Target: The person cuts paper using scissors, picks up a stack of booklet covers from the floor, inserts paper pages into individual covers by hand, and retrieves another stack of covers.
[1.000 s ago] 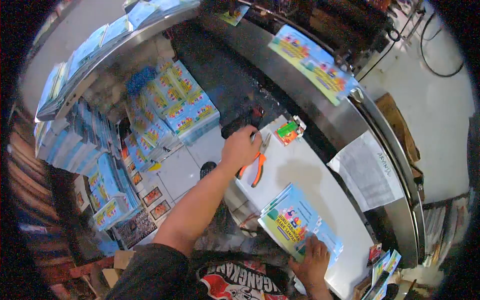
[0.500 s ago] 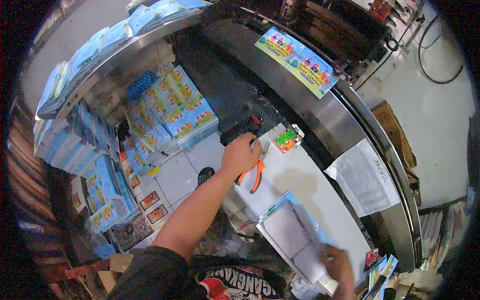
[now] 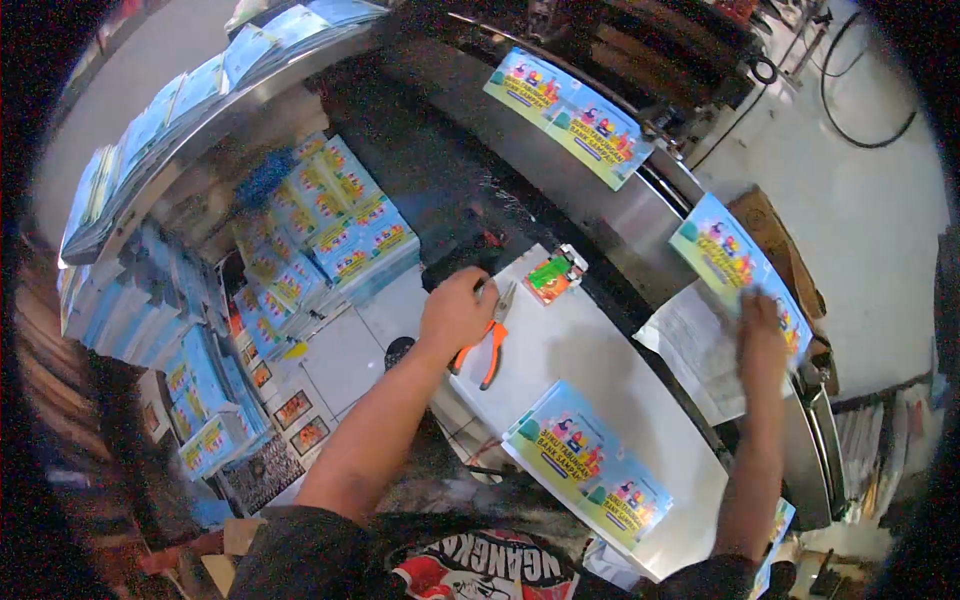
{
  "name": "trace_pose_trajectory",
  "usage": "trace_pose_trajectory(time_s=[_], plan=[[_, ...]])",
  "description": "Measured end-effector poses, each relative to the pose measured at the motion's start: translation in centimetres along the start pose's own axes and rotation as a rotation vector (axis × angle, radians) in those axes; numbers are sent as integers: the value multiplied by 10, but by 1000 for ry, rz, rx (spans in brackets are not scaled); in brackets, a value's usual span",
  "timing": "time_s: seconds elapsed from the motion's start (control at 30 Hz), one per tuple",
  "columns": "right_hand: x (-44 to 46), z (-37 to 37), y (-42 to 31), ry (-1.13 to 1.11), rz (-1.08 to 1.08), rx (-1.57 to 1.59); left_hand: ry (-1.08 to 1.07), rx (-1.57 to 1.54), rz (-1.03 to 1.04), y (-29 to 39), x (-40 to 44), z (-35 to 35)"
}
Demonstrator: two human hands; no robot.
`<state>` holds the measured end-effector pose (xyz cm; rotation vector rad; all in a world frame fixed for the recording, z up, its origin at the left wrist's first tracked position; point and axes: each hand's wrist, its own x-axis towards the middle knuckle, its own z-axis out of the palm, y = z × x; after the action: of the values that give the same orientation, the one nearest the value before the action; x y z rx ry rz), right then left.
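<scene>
My left hand (image 3: 459, 312) rests at the far left corner of the white work surface (image 3: 610, 350), its fingers curled beside orange-handled pliers (image 3: 487, 352); whatever is between the fingers is hidden. Over the metal rail at the right, my right hand (image 3: 762, 325) is on a printed blue and yellow sheet (image 3: 725, 250), with its fingers blurred over the sheet's lower part. Another such sheet (image 3: 568, 118) lies further up the rail. A small stack of the same printed covers (image 3: 590, 462) lies on the near part of the white surface.
Stacks of printed sheets (image 3: 345, 215) stand on the floor at the left, and more lie along the curved metal shelf (image 3: 200, 85). A small red and green box (image 3: 553, 275) sits near the pliers. Handwritten paper (image 3: 695, 350) hangs on the rail's side.
My right hand has moved from the near stack up to the rail, where a printed sheet now shows under it. The stack shows printed covers again after a pale side. My left hand remains by the pliers.
</scene>
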<state>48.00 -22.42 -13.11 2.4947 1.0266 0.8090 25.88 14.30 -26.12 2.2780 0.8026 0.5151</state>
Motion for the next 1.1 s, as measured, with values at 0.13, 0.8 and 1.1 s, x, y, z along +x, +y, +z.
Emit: trace_pose_trajectory(time_s=[0.13, 0.8, 1.1], plan=[[-60, -20, -56, -440, 154, 413, -64, -52, -13, 5, 1, -6], [-225, -94, -158, -544, 12, 701, -62, -27, -61, 1, -2, -2], [-162, -120, -99, -874, 173, 949, -38, -24, -41, -3, 0, -1]])
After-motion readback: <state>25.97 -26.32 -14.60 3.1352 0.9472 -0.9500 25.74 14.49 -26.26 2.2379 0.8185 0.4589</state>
